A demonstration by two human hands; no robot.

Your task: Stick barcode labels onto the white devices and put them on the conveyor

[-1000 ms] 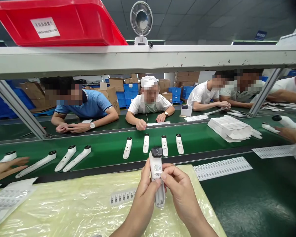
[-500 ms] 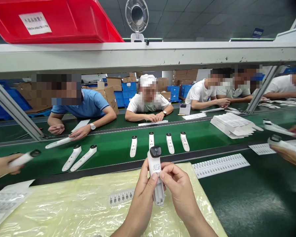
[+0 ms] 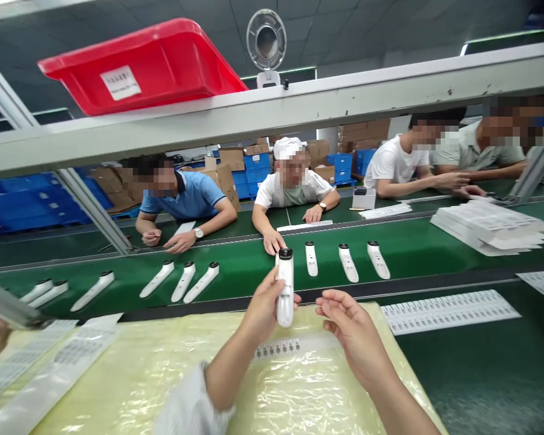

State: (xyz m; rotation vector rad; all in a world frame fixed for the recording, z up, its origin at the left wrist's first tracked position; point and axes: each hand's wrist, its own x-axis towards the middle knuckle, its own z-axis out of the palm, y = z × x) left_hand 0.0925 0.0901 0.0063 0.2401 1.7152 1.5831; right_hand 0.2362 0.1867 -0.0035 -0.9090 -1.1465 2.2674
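Observation:
A white forehead thermometer (image 3: 286, 302) with a black head stands nearly upright in my left hand (image 3: 263, 305), the thumb lying across its front. My right hand (image 3: 351, 329) is apart from it, to the right, with its fingers loosely bent and separated and nothing visible in them. Below my hands, a strip of small printed labels (image 3: 278, 348) rests on the yellow plastic-wrapped pad (image 3: 163, 374). Just beyond the held thermometer, a co-worker's hand (image 3: 273, 240) reaches onto the green belt; what it touches is partly hidden.
Several thermometers (image 3: 348, 263) lie along the green conveyor belt (image 3: 249, 275). A label sheet (image 3: 451, 311) is on the right, more sheets (image 3: 58, 374) on the left. A paper stack (image 3: 485, 226) stands at the right. Overhead, a shelf beam (image 3: 344, 99) carries a red bin (image 3: 149, 66). Co-workers sit opposite.
My right hand has left the thermometer and moved right. My left hand has turned and raised it slightly. The co-worker opposite has stretched a hand onto the belt. The view has shifted and tilted.

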